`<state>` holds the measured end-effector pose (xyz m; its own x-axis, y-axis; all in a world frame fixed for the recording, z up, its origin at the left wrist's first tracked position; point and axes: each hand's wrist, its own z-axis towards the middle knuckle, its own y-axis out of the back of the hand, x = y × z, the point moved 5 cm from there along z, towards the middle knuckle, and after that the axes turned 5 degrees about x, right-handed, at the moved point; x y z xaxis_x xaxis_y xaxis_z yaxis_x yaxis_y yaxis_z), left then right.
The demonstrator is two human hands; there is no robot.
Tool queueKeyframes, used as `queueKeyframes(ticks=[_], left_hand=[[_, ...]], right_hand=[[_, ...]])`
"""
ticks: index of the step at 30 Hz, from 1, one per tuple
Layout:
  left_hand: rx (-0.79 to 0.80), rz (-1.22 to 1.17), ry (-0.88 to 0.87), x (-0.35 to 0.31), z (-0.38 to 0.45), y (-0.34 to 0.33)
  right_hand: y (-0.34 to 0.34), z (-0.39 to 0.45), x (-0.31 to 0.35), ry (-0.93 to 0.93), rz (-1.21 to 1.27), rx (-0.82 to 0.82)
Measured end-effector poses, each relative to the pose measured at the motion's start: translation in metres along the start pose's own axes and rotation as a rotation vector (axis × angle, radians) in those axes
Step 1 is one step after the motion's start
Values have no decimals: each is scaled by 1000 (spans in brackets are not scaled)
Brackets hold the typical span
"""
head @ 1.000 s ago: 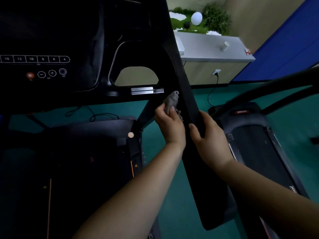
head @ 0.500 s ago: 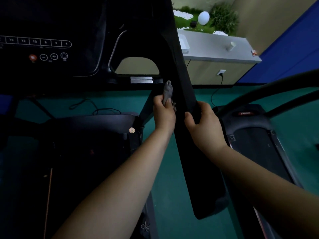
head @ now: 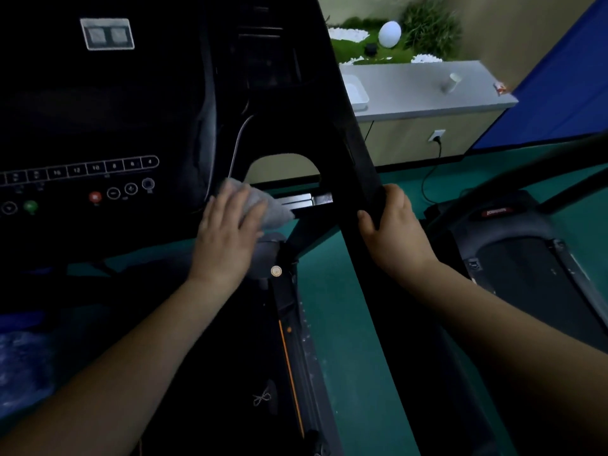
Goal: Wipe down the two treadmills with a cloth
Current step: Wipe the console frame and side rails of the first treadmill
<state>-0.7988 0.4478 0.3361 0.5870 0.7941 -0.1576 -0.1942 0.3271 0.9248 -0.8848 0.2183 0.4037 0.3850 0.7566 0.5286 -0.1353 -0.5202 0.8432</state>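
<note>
The left hand (head: 227,232) lies flat with its fingers straight and together, pressing a grey cloth (head: 263,205) against the lower right edge of the near treadmill's black console (head: 98,120); the cloth sticks out past the fingertips toward a silver bar (head: 304,199) just beside it, and its outline is blurred. The right hand (head: 391,225) is wrapped round the slanted black upright (head: 358,166) of the same treadmill, thumb on the near face and fingers curled over the far edge. On the console a row of numbered speed keys (head: 95,168) sits above round buttons, among them a red button (head: 95,196) and a green button (head: 30,206). Below the hands the near treadmill's dark deck (head: 230,373) runs down the frame with an orange stripe (head: 289,363) along its right side rail. A second treadmill (head: 523,258) stands to the right on the green floor (head: 332,291), apart from the first. Behind them is a grey counter (head: 424,90) with a paper cup (head: 451,82) lying on it, and beyond it greenery with a white egg-shaped lamp (head: 389,33)
</note>
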Motion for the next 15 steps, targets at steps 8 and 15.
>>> queueKeyframes(ticks=[8, 15], left_hand=[[72, -11, -258, -93, 61, -36], [88, 56, -310, -36, 38, -16]], right_hand=[[0, -1, -2, -2, -4, -30], [3, -2, -2, -16, 39, -8]])
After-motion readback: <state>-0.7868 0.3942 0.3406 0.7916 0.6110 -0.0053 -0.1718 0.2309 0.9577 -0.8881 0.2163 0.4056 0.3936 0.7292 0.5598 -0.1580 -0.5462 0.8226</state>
